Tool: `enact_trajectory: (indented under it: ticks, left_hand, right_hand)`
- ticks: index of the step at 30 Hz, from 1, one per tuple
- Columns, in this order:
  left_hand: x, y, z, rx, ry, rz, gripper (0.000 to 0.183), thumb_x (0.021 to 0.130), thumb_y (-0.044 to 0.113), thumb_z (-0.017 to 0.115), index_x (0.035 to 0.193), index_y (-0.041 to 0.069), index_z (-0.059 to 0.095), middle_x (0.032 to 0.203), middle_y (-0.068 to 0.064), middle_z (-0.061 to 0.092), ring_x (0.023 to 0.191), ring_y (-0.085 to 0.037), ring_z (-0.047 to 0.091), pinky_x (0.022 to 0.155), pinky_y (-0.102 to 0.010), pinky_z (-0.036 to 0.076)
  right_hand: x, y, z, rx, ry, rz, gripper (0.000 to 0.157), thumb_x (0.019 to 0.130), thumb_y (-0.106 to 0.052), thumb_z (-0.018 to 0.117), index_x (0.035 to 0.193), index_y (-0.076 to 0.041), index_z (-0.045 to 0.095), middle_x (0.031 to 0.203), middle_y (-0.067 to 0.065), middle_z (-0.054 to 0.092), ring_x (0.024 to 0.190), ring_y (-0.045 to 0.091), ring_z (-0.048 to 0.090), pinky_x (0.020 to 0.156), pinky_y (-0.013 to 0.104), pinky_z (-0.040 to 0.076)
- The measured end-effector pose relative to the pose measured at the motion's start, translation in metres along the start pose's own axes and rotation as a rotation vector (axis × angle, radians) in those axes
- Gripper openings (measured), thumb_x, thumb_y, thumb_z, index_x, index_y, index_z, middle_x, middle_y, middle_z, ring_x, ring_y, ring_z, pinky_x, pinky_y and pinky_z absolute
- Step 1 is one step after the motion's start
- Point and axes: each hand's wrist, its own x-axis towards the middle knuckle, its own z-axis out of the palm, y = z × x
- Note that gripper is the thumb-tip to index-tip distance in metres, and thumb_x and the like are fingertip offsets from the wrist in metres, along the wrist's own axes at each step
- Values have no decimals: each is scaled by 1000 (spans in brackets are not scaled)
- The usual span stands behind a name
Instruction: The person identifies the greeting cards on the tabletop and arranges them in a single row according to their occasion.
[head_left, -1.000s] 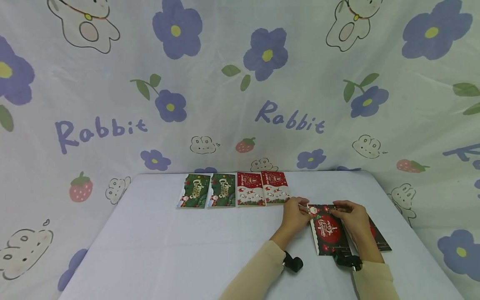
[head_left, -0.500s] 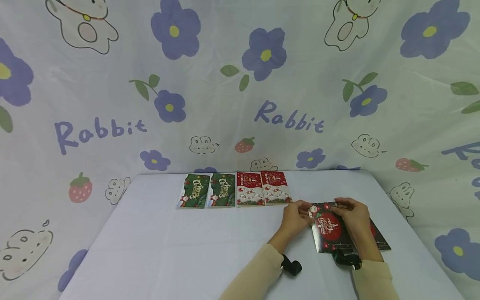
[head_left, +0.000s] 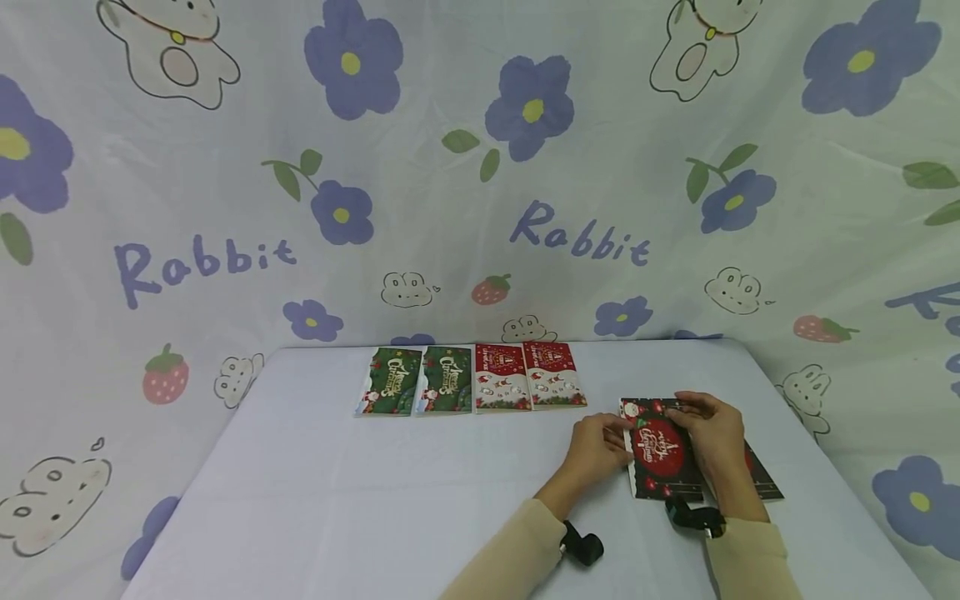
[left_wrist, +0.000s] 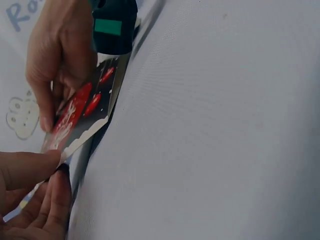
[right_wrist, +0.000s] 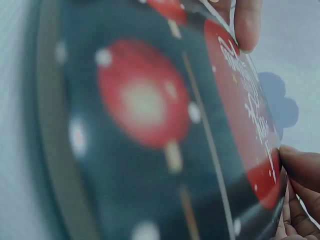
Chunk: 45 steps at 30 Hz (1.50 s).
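A black Christmas card (head_left: 660,450) with a red circle and white lettering is held between both hands over the right part of the table. My left hand (head_left: 596,450) pinches its left edge, thumb on the printed face and fingers behind, as the left wrist view shows at the card (left_wrist: 92,107). At the upper right edge, my right hand (head_left: 712,429) grips the card. Close up in the right wrist view, the card (right_wrist: 150,125) fills most of the picture. A second black card (head_left: 763,475) lies partly hidden beneath the right hand and forearm.
Along the back of the white table (head_left: 337,500) lie two green Christmas cards (head_left: 393,382) and two red-and-white cards (head_left: 502,379) in a row. A patterned cloth (head_left: 420,200) hangs behind the table. Black wrist cameras (head_left: 581,546) sit on both wrists.
The held card has shifted slightly away from the body, tilting briefly midway. My left hand has slid a little down its left edge. The card row stays put.
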Motion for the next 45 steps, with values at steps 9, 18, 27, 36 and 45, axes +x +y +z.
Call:
enact_trajectory:
  ticks: [9,18,27,36,45]
  left_hand:
    - [1,5,-5,-88,68,-49,38,78,-17,82,110,4,78,89,-1,68,73,-5,65,63,-21,56]
    - [11,10,-26,-177,99,-21,40,80,-21,78,115,-1,76,104,-6,67,79,-8,66,69,-23,59]
    - [17,13,-41,-162,123,12,42,81,-21,77,118,-2,73,113,-17,69,84,-12,69,73,-22,60]
    - [18,16,-43,-186,148,8,41,80,-23,76,116,-4,74,112,-21,70,84,-15,69,71,-23,60]
    - [19,18,-45,-181,165,10,39,81,-22,76,116,-6,74,109,-23,70,82,-14,69,71,-24,60]
  right_hand:
    - [-2,-2,-3,119,-114,-11,52,98,-16,78,144,-2,60,136,11,61,109,6,56,86,10,49]
    - [0,3,-6,160,-260,-68,56,99,-18,77,147,1,55,139,9,57,116,10,54,94,14,46]
    - [1,6,-6,179,-335,-174,48,97,-8,76,140,6,60,125,1,59,109,11,57,90,12,50]
    - [0,4,-5,283,-368,-189,53,92,2,79,138,14,57,112,0,64,101,11,59,85,15,54]
    - [-1,1,-2,233,-332,-173,53,93,-1,79,139,11,59,114,3,64,102,10,58,85,14,52]
